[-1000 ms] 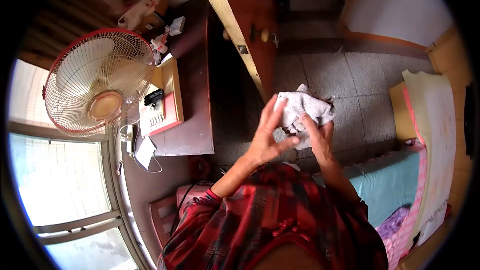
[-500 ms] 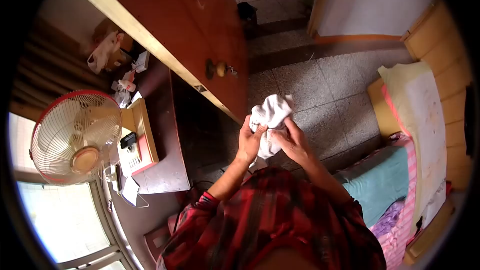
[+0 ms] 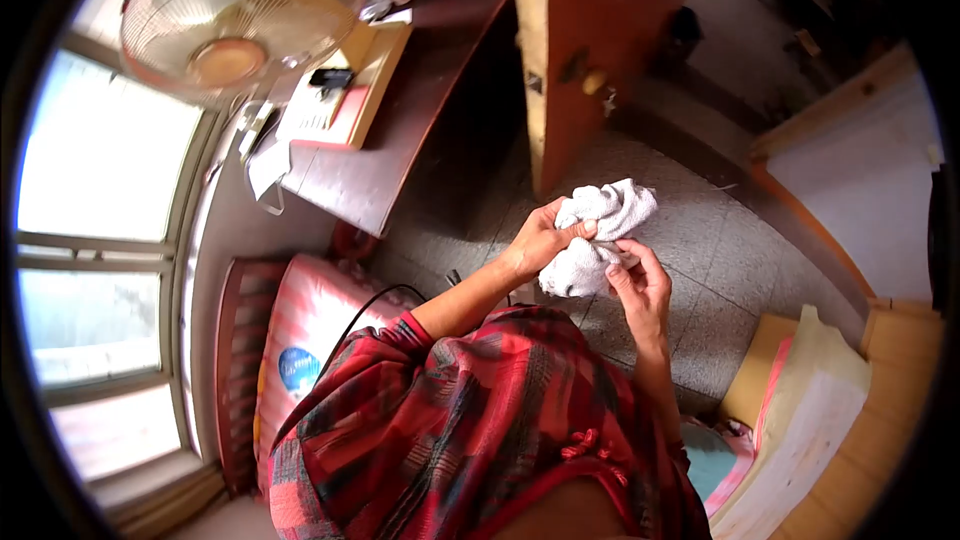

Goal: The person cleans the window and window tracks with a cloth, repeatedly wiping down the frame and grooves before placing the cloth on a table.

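A crumpled white cloth (image 3: 610, 208) is bunched up in front of my body, above the tiled floor. My left hand (image 3: 543, 242) is closed on its middle, the thumb pressed over the fabric. From the other side, my right hand (image 3: 643, 285) pinches the edge of the lower bunch between thumb and fingers. The cloth bulges out above and below my left thumb. Some fingers of both hands are hidden behind it.
A reddish-brown door (image 3: 590, 50) with a knob stands open ahead. To the left are a dark desk (image 3: 455, 70), an electric fan (image 3: 228, 62) and a window (image 3: 95, 150). A pink striped mattress (image 3: 318, 295) lies at left, bedding (image 3: 800, 380) at lower right.
My view has turned left, so the door, desk and fan appear further right and the pink mattress shows. The cloth is still held, and my right hand has shifted to its lower edge.
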Demonstrator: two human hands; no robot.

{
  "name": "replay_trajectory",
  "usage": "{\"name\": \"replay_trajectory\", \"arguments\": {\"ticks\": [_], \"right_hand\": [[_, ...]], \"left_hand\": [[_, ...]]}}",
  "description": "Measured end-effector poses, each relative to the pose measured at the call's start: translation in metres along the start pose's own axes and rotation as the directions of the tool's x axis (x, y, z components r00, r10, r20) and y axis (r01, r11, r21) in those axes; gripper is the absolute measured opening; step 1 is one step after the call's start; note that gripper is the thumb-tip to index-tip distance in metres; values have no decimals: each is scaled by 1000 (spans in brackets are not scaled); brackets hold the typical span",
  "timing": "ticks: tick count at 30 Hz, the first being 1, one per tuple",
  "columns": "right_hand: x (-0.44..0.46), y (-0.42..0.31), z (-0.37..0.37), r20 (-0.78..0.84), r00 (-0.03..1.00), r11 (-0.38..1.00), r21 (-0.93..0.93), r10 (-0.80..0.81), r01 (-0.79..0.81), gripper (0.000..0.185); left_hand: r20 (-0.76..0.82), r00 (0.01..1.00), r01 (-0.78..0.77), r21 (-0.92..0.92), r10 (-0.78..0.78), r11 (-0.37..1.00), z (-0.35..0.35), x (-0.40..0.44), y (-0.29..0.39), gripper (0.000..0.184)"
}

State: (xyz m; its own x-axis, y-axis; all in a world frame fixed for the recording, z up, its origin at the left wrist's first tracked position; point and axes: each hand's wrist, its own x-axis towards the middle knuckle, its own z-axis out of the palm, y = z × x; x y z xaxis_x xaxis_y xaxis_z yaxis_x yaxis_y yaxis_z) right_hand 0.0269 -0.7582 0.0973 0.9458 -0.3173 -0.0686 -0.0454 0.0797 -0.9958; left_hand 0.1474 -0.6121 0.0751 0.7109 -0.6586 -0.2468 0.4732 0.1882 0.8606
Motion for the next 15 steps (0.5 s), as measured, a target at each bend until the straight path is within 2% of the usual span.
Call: {"name": "replay_trajectory", "arguments": {"ticks": [2,4,7,8,9,10,12,14,15], "right_hand": [[2,11,-4,104,994,998,-57,35,-29,30],[2,15,2,177,983,999,-23,43,-40,29],[-4,20,18,194,981,994,96,28,-48,30],[-5,24,22,216,976,995,87,31,-51,30],[-5,29,24,194,981,985,160,28,-59,30],[-5,31,26,170,985,970,232,26,-65,30],[-3,31,26,158,982,948,282,106,-148,27],[-1,36,22,148,978,949,257,146,-181,23],[-2,35,25,123,981,950,258,150,-177,20]], "left_hand": [[-66,998,-6,34,8,999,-4,-20,-6,28],[-124,992,-6,63,13,998,-9,-37,-10,26],[-289,954,-103,-78,76,992,-25,-55,-10,24],[-347,930,-165,-98,121,982,-34,-60,-6,24],[-411,905,-201,-178,113,963,-45,-68,2,25],[-458,871,-265,-136,176,955,-70,-72,-2,27],[-573,790,-399,-208,219,893,-94,-88,22,30],[-709,678,-505,-256,195,824,-125,-105,38,35],[-720,652,-547,-228,239,805,-139,-115,44,36]]}}
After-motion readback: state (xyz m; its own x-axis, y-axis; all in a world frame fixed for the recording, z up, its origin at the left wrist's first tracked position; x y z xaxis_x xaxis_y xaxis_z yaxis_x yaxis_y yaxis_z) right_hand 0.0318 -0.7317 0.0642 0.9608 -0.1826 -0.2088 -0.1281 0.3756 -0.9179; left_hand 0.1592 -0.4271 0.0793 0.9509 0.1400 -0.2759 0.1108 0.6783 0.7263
